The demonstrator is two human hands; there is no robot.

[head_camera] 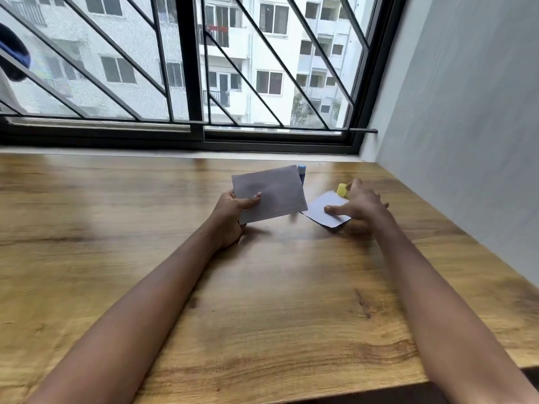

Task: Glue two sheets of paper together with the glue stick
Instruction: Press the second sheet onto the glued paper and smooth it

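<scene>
My left hand (232,212) pinches the left edge of a white sheet of paper (275,193) and holds it lifted and tilted above the wooden table (262,301). A second, smaller white sheet (323,208) lies flat on the table to the right. My right hand (360,204) is spread over its right side, thumb resting on the paper, fingers apart. Behind the lifted sheet stands a blue glue stick (302,172), mostly hidden by the paper. A small yellow cap (341,190) sits just beyond my right hand's fingers.
The table runs up to a window sill (204,154) with black bars behind it. A grey wall (466,126) closes off the right side. The table's front right edge (481,377) drops off near my right forearm.
</scene>
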